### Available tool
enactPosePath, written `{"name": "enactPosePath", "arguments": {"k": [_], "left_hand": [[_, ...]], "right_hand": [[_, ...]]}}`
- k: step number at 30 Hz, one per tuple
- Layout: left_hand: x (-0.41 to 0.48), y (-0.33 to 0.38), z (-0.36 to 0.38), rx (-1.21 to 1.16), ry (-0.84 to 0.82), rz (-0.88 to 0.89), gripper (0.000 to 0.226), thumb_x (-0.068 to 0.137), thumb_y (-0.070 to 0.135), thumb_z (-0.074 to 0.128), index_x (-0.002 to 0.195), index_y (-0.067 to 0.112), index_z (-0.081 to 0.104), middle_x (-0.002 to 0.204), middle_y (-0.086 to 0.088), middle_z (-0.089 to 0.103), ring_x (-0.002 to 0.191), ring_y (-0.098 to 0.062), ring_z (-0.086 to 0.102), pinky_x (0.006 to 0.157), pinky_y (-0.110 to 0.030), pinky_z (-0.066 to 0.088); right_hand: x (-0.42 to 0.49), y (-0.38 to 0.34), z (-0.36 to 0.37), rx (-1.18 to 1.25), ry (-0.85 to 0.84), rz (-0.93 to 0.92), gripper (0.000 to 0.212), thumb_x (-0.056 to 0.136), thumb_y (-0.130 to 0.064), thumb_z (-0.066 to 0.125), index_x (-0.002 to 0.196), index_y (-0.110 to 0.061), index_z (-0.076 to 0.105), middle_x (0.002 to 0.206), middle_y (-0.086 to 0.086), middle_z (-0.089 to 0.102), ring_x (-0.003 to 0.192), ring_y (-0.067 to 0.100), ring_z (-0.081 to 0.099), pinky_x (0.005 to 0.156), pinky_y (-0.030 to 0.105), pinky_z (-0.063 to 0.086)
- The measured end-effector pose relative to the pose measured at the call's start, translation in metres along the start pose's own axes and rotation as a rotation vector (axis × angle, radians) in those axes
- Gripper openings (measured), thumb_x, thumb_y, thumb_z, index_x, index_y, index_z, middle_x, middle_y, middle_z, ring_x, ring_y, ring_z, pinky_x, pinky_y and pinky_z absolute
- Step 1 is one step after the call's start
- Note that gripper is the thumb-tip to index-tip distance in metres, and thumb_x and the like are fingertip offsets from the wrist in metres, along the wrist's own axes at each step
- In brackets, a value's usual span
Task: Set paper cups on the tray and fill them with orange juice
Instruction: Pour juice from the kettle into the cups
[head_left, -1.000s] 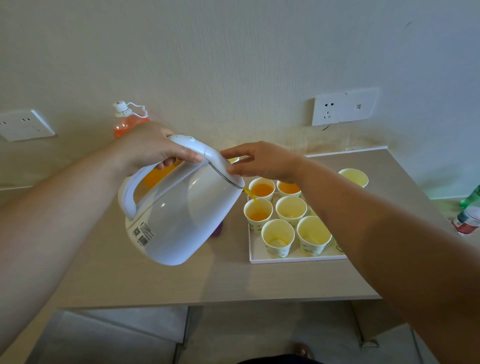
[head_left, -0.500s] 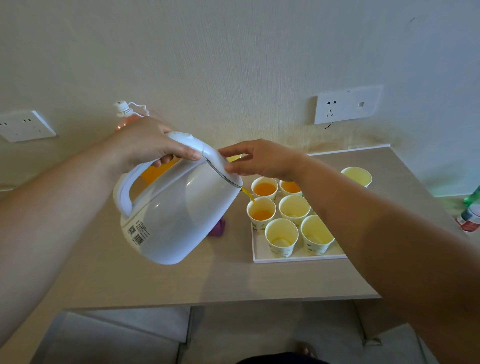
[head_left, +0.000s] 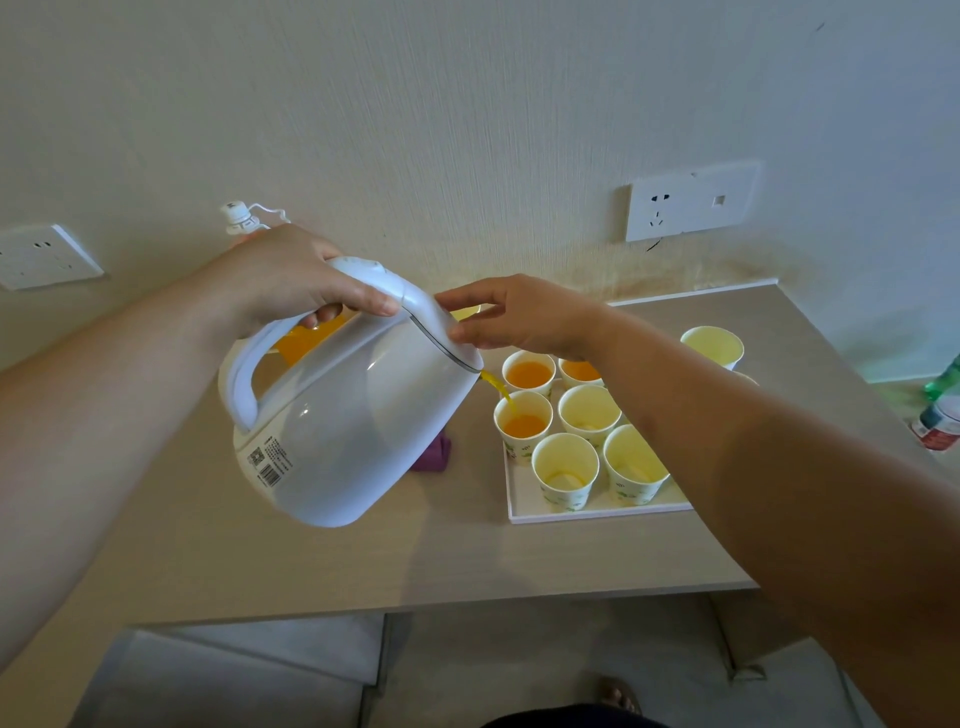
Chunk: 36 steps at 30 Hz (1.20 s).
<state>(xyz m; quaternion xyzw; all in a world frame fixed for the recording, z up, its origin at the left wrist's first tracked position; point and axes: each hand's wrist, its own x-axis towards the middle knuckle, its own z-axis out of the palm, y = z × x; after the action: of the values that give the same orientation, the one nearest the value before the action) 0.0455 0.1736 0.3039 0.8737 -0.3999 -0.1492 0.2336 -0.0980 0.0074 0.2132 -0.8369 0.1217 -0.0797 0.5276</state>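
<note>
The stream of juice (head_left: 495, 388) leaving the kettle (head_left: 358, 415) spout has thickened from a thin thread into a fuller, brighter arc; the juice in the cup (head_left: 523, 423) beneath it looks a little higher than a second ago; the left hand (head_left: 291, 280) on the handle has risen slightly against the wall, so the bottle (head_left: 237, 215) behind it, whose orange shoulder showed before, now shows little but its white cap; a purple cloth (head_left: 432, 456) on the surface, almost hidden behind the kettle body a second ago, has come more into sight beside it.
</note>
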Motion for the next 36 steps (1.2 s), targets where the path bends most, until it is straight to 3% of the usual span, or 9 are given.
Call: {"name": "enactPosePath", "arguments": {"k": [11, 15, 20, 24, 28, 36], "left_hand": [[0.0017, 0.0050, -0.0035, 0.009, -0.016, 0.017, 0.042, 0.060, 0.045, 0.084, 0.060, 0.013, 0.057, 0.044, 0.002, 0.051, 0.045, -0.014, 0.043, 0.057, -0.028, 0.035], [0.0027, 0.0040, -0.0048, -0.011, -0.038, 0.032, 0.069, 0.039, 0.060, 0.079, 0.078, 0.005, 0.068, 0.047, 0.001, 0.053, 0.045, -0.013, 0.044, 0.056, -0.028, 0.036], [0.0025, 0.0053, -0.0017, 0.012, -0.019, 0.028, 0.040, 0.063, 0.042, 0.083, 0.064, 0.010, 0.060, 0.045, 0.002, 0.052, 0.044, -0.012, 0.043, 0.056, -0.028, 0.036], [0.0028, 0.0049, -0.0030, 0.004, -0.010, 0.015, 0.039, 0.062, 0.042, 0.084, 0.065, 0.011, 0.060, 0.043, 0.003, 0.051, 0.041, -0.011, 0.042, 0.057, -0.028, 0.036], [0.0027, 0.0038, -0.0053, 0.007, -0.033, 0.013, 0.059, 0.050, 0.054, 0.084, 0.079, 0.006, 0.067, 0.045, 0.003, 0.052, 0.042, -0.011, 0.043, 0.057, -0.028, 0.037], [0.0013, 0.0052, -0.0050, 0.035, -0.008, 0.004, 0.041, 0.061, 0.046, 0.083, 0.070, 0.011, 0.062, 0.044, 0.003, 0.052, 0.044, -0.012, 0.044, 0.056, -0.028, 0.037]], "right_hand": [[-0.0024, -0.0044, -0.0031, -0.037, 0.021, -0.002, 0.044, 0.086, -0.031, 0.068, 0.129, -0.031, 0.058, 0.115, -0.013, 0.065, 0.105, 0.017, 0.065, 0.099, 0.037, 0.048], [-0.0035, -0.0046, -0.0036, -0.048, 0.025, 0.003, 0.045, 0.086, -0.032, 0.068, 0.129, -0.031, 0.058, 0.118, -0.012, 0.065, 0.104, 0.016, 0.065, 0.099, 0.036, 0.048], [-0.0064, -0.0046, -0.0045, -0.040, 0.017, 0.000, 0.044, 0.086, -0.031, 0.068, 0.129, -0.031, 0.058, 0.119, -0.008, 0.065, 0.107, 0.018, 0.064, 0.099, 0.036, 0.049], [-0.0065, -0.0059, -0.0043, -0.031, 0.014, -0.005, 0.045, 0.087, -0.030, 0.067, 0.130, -0.030, 0.057, 0.117, -0.014, 0.063, 0.106, 0.016, 0.064, 0.099, 0.034, 0.049], [-0.0055, -0.0063, -0.0032, -0.021, 0.015, -0.009, 0.046, 0.087, -0.029, 0.067, 0.132, -0.028, 0.056, 0.120, -0.015, 0.061, 0.106, 0.014, 0.064, 0.099, 0.031, 0.049], [-0.0054, -0.0059, -0.0022, -0.002, 0.000, -0.017, 0.046, 0.087, -0.028, 0.067, 0.132, -0.028, 0.056, 0.122, -0.013, 0.061, 0.108, 0.012, 0.062, 0.096, 0.028, 0.050]]}}
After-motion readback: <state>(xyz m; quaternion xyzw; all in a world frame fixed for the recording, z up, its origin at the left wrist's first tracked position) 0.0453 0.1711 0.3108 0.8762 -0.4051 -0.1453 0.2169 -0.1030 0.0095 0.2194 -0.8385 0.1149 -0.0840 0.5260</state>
